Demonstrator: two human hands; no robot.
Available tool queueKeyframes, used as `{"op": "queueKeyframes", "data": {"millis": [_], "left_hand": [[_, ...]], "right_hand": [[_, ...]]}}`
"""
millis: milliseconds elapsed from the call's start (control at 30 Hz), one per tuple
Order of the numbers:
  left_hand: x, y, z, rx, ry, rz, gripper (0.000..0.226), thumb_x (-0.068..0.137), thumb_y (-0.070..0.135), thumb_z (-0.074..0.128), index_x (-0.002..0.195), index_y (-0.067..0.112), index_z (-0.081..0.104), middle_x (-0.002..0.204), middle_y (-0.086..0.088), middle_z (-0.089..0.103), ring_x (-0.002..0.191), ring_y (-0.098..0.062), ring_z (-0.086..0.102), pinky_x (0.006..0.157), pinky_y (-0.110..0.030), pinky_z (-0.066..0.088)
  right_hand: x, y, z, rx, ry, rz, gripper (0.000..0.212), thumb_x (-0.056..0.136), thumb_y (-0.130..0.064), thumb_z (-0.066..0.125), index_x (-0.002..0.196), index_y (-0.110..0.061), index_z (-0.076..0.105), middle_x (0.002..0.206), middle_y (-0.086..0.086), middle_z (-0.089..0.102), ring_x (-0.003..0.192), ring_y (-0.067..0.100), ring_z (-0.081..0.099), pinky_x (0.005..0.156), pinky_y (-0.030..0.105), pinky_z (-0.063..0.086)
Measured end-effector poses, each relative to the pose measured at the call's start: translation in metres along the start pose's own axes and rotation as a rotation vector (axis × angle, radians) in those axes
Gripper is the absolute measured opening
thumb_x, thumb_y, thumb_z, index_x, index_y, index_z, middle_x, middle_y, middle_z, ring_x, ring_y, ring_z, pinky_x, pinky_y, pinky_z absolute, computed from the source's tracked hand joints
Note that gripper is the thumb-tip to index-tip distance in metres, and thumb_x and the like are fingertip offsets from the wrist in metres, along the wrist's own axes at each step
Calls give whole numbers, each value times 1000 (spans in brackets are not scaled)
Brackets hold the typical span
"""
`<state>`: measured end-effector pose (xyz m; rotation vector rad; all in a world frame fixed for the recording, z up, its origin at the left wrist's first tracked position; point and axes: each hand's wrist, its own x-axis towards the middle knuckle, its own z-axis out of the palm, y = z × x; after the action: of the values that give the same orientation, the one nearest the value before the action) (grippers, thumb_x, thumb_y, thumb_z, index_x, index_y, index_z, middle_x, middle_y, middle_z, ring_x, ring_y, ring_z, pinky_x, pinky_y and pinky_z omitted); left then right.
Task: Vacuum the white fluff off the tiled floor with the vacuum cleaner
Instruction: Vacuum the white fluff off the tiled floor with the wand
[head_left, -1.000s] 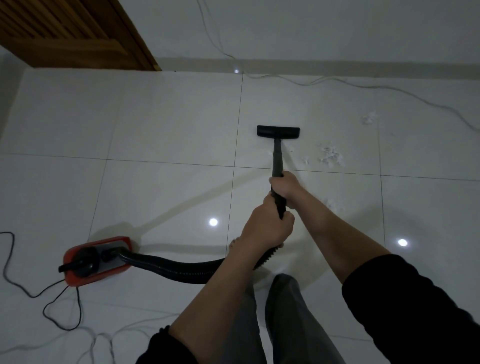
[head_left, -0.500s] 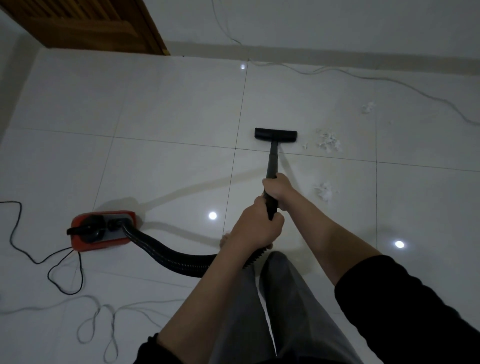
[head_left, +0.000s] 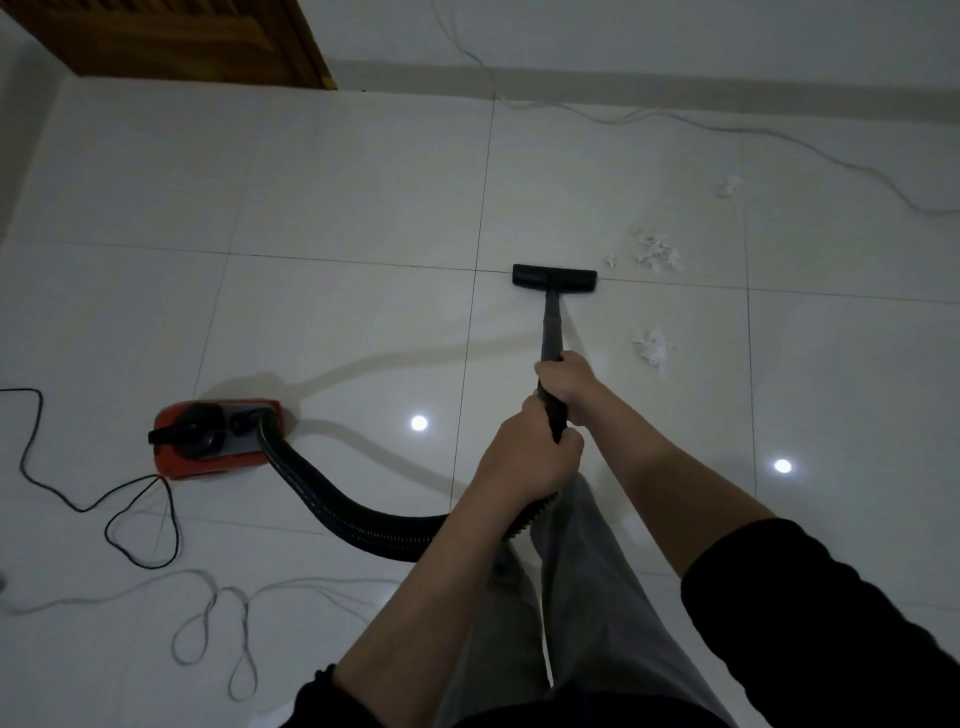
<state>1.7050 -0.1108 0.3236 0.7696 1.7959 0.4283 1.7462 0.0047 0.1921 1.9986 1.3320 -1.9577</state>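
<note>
Both hands grip the black vacuum wand (head_left: 550, 327). My right hand (head_left: 569, 382) holds it higher up, my left hand (head_left: 530, 457) holds it lower, near the ribbed hose (head_left: 337, 499). The flat black nozzle (head_left: 554, 278) lies on the floor on a tile joint. White fluff (head_left: 657, 254) lies just right of the nozzle. A second clump (head_left: 652, 351) sits right of the wand, and a third clump (head_left: 729, 186) lies farther back. The red vacuum body (head_left: 218, 439) stands on the floor at the left.
A black power cord (head_left: 119, 504) loops left of the vacuum body. A grey cable (head_left: 218, 623) coils on the floor at lower left, another cable (head_left: 779, 135) runs along the far wall. A wooden door (head_left: 197, 41) is at top left. My grey trouser legs (head_left: 582, 597) are below the hands.
The nozzle has been drawn back toward me across the tile joint, and the view has shifted back. A fluff clump hidden behind my right arm one second ago now shows right of the wand.
</note>
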Motion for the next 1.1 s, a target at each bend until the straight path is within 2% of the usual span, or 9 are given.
{"op": "queueKeyframes", "data": {"millis": [133, 300, 467, 633, 733, 933, 1033, 1100], "left_hand": [[-22, -19, 3, 23, -3, 20, 40, 92, 28, 45, 129, 13, 41, 92, -4, 62, 78, -26, 68, 74, -44, 58], [-45, -42, 7, 25, -3, 37, 41, 93, 27, 45, 131, 13, 40, 98, -5, 61, 82, -25, 66, 70, -36, 55], [-63, -66, 13, 73, 21, 63, 39, 94, 26, 47, 130, 12, 42, 80, 8, 50, 67, -8, 52, 55, -22, 39], [-84, -89, 21, 39, 9, 40, 39, 93, 28, 46, 128, 13, 42, 88, 0, 60, 67, -16, 61, 57, -26, 45], [-96, -99, 28, 32, 10, 38, 41, 93, 28, 47, 131, 12, 41, 93, -1, 59, 73, -18, 61, 58, -25, 43], [-117, -114, 47, 35, 20, 17, 37, 93, 31, 47, 125, 14, 44, 91, -1, 59, 77, -18, 61, 67, -36, 54], [-130, -123, 60, 42, 29, 14, 36, 94, 31, 48, 126, 14, 44, 90, 0, 59, 72, -13, 57, 61, -27, 48], [-139, -128, 70, 52, 41, 10, 37, 95, 32, 48, 128, 15, 44, 92, -1, 61, 73, -13, 58, 62, -27, 48]], "right_hand": [[-17, 19, 12, 12, 16, -15, 18, 92, -7, 47, 110, -9, 44, 80, 9, 51, 62, 21, 51, 52, 31, 42], [-38, 39, 29, 21, 26, -22, 18, 93, -8, 47, 111, -8, 45, 82, 8, 51, 64, 20, 51, 53, 31, 42], [-63, 59, 45, 37, 35, -12, 22, 96, -7, 46, 118, -7, 48, 78, 6, 51, 59, 16, 50, 49, 26, 39], [-83, 81, 58, 80, 11, 6, 26, 97, -7, 45, 123, -8, 46, 74, 8, 51, 51, 16, 50, 37, 19, 40], [-90, 95, 62, 106, -4, 13, 32, 97, -7, 45, 129, -5, 45, 73, 9, 51, 49, 16, 50, 39, 22, 42], [-107, 121, 65, 110, -13, 39, 21, 97, -8, 46, 117, -13, 42, 75, 9, 51, 48, 16, 51, 37, 21, 42], [-115, 138, 65, 103, -26, 51, 26, 97, -10, 46, 122, -17, 41, 77, 9, 53, 48, 16, 53, 37, 20, 42], [-121, 150, 65, 112, -32, 46, 24, 97, -9, 46, 119, -18, 40, 76, 9, 52, 46, 16, 53, 36, 19, 42]]}}
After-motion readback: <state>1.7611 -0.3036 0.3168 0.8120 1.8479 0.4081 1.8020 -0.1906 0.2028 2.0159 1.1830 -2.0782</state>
